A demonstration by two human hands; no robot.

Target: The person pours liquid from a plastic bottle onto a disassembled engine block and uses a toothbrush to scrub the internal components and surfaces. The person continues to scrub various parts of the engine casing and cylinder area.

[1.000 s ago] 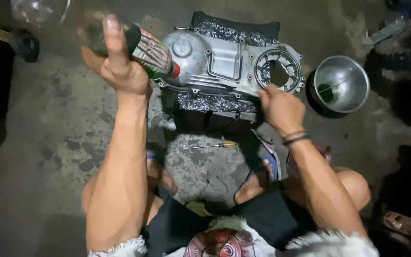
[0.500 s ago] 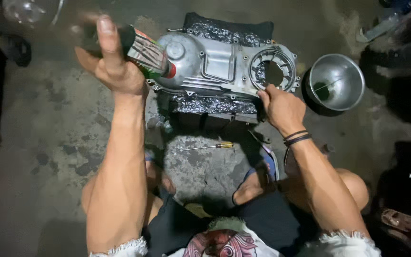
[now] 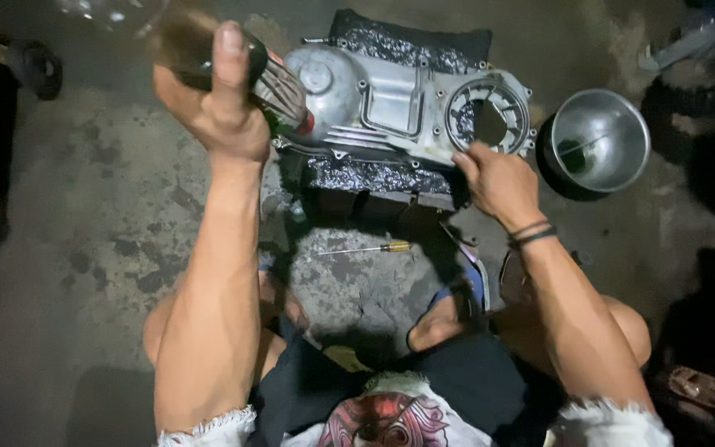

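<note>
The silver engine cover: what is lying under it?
Under the silver engine cover a dark, speckled block shows along its near edge and behind it. The right hand grips that edge. The block's middle is covered, so what it is stays unclear.

The person wears a white top with frayed, cut-off sleeves [image 3: 208, 429] and a red print [image 3: 382, 418], black shorts [image 3: 473, 381], and dark bands [image 3: 531, 233] on the right wrist.

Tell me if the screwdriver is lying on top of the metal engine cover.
No, the screwdriver lies on the concrete floor in front of the engine cover, apart from it.
</note>
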